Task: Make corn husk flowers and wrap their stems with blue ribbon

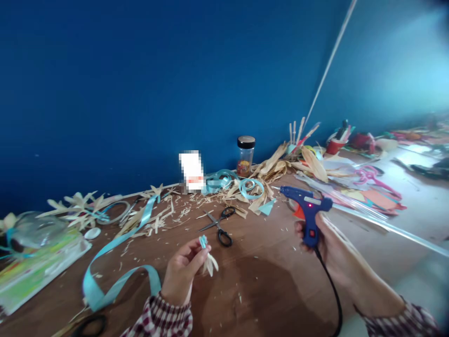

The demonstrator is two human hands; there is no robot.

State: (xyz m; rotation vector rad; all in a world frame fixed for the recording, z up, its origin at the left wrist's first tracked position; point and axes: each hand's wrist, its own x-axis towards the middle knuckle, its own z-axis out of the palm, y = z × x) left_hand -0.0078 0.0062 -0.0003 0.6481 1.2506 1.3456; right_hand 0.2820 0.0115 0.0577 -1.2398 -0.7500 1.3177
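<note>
Between the thumb and fingers of my left hand [187, 264] is a small corn husk flower [210, 265], its pale petals hanging down and a bit of light blue ribbon [203, 241] at its top. My right hand [324, 234] grips a blue glue gun [305, 203] by its handle, with the nozzle pointing left and a red light lit on its side. A black cord runs down from the handle. Black-handled scissors [220, 225] lie half spread on the brown table, just beyond my left hand.
A long light blue ribbon [105, 248] curls across the table at left, near husk flowers [75, 208] and a plastic-wrapped pack [42, 269]. Against the blue wall stands a black-lidded jar [246, 157]. Dried husks [273, 164], pink scissors [377, 180] and paper scraps spread to the right.
</note>
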